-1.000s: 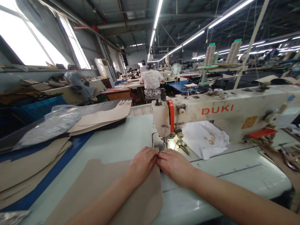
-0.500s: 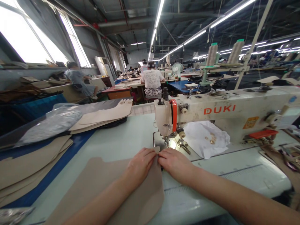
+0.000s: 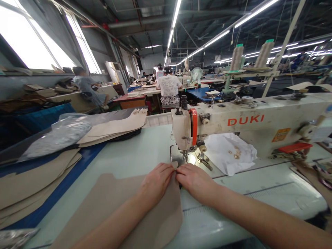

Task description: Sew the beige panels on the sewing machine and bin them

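A tan piece of material (image 3: 111, 204) lies flat on the pale green sewing table (image 3: 135, 152). My left hand (image 3: 157, 181) rests on its far right corner with fingers curled and pressed down. My right hand (image 3: 194, 181) meets it at the same edge, fingers pinched on the material. Both hands sit just in front of the needle and presser foot (image 3: 186, 155) of the white DUKI sewing machine (image 3: 249, 121).
Stacks of tan cut pieces (image 3: 114, 128) and a plastic bag (image 3: 57, 133) lie at the left. A white cloth with small metal parts (image 3: 230, 152) sits under the machine arm. Thread cones (image 3: 237, 57) stand behind. Other people (image 3: 168, 88) sit at far tables.
Hands and material stay almost in place at the needle; the view has shifted slightly.
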The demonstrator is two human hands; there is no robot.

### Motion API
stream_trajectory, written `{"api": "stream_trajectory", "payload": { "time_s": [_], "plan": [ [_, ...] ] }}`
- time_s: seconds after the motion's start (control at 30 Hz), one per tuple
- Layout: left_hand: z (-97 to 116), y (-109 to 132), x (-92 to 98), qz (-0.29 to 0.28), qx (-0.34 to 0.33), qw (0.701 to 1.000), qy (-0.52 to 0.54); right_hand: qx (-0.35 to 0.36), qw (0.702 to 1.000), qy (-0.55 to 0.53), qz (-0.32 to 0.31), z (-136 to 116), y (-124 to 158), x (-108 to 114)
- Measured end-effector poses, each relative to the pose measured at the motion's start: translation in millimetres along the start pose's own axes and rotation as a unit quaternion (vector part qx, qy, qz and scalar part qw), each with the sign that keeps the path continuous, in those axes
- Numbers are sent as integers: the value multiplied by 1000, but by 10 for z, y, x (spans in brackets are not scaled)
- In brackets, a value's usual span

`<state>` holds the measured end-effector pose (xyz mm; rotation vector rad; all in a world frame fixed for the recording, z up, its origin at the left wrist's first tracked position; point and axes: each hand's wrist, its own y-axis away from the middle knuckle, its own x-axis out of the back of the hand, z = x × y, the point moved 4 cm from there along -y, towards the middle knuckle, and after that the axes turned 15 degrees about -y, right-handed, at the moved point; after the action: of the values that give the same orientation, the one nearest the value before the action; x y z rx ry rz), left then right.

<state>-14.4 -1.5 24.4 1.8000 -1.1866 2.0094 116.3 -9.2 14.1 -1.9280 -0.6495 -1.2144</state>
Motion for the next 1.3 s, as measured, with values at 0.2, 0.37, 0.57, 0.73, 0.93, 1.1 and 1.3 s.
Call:
{"api": "stream_trajectory", "payload": {
  "time_s": [0.2,0.37,0.57,0.73,0.93,1.1,1.3],
  "plan": [
    [-39,-41,-80,-35,7,999,5,-4,1000,-3,-3,9,-7,-17],
    [-41,-70,-123,-46,21,999,-9,-1,1000,-5,9,7,9,-12],
    [-8,-93,-124,-38,21,999,-29,28,999,-3,17,-28,86,1],
    [-23,-78,-152,-18,17,999,-20,29,999,4,14,-19,93,-23],
    [-30,-77,-151,-5,15,1000,-17,19,999,-6,33,-4,61,-21],
    [-28,-59,-137,-3,20,1000,-1,4,1000,-5,17,-8,39,-1],
    [-27,-11,-75,8,14,1000,22,20,999,31,-12,-58,3,58]
  ]
}}
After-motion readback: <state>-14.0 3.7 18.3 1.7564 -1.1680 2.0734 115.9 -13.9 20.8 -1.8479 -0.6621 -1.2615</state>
